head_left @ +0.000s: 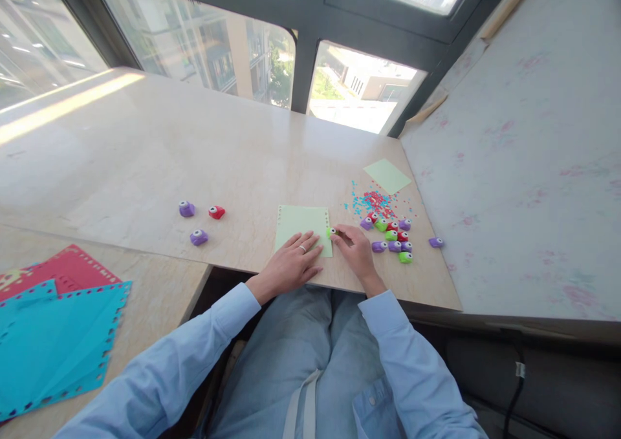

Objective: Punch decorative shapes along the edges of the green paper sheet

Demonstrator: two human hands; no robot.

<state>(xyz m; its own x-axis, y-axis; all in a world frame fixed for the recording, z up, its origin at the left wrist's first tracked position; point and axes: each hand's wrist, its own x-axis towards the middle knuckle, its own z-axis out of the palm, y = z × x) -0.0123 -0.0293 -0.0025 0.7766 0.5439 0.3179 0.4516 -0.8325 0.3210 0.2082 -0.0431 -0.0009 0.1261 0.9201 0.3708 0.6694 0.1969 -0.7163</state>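
Observation:
A pale green sheet of paper [301, 219] lies on the table in front of me, with small holes along its left and right edges. My left hand [297, 258] rests flat on its lower part, fingers spread, a ring on one finger. At the sheet's right edge, my right hand [356, 248] grips a green craft punch [331, 232] between thumb and fingers. Just right of that hand sits a cluster of purple, red and green craft punches [391, 235]. The punch's slot is too small to make out.
Red and blue paper confetti [377, 201] lies behind the cluster, near another pale green sheet [387, 176]. Two purple punches [186, 209] and a red punch [216, 213] stand at left. Blue punched paper [63, 342] overlaps red paper [80, 271]. One purple punch [436, 242] is by the right wall.

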